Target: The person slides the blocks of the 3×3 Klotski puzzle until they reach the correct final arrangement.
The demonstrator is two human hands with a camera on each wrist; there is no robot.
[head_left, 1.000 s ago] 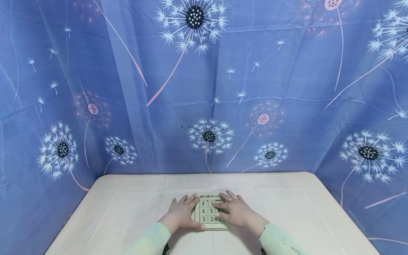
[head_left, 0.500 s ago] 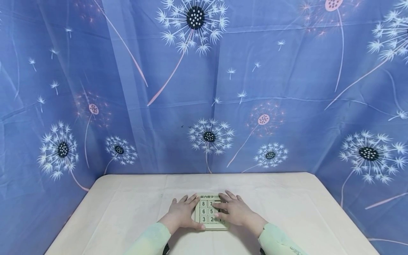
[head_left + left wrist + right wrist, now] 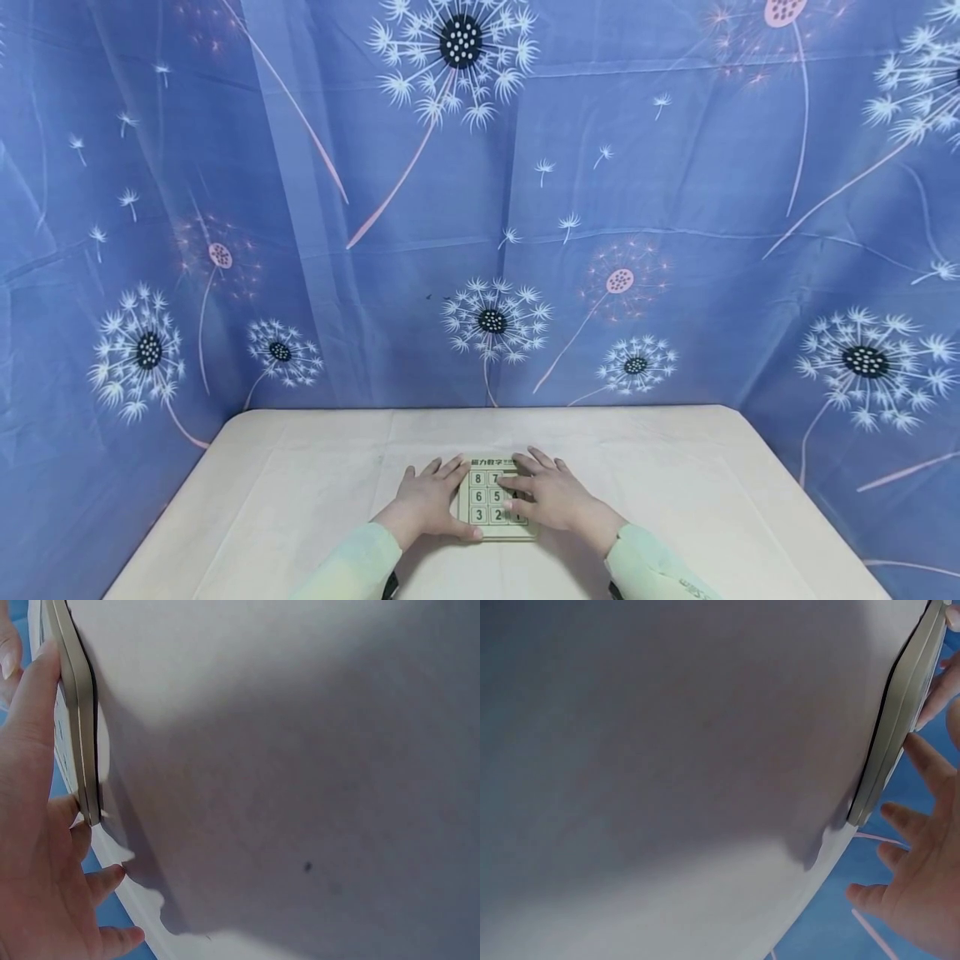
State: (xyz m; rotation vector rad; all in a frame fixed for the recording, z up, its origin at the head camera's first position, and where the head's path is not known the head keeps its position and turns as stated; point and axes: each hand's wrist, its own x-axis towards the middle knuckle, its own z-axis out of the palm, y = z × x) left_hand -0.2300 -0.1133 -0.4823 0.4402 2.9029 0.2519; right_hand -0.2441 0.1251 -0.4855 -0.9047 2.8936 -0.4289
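A pale green number slide puzzle (image 3: 488,497) lies flat near the front of the table, with tiles 8, 7, 6, 5, 4, 3, 2 and 1 in rows. My left hand (image 3: 429,502) holds its left side, thumb on the near corner and forefinger at the far one. The right hand (image 3: 561,497) is over the right side, fingers spread; its forefinger and thumb reach across the tiles and partly hide the right column. In the left wrist view the puzzle's edge (image 3: 85,727) shows beside the thumb. From the right wrist the puzzle's side (image 3: 889,731) appears near the fingertips.
A cream cloth covers the table (image 3: 300,467), which has rounded far corners. Blue curtains (image 3: 405,333) printed with dandelions hang behind it and on both sides. Pale green sleeves (image 3: 356,562) cover the forearms.
The right hand's forefinger and thumb have shifted very slightly left over the tiles. The left hand and the puzzle have stayed in place.
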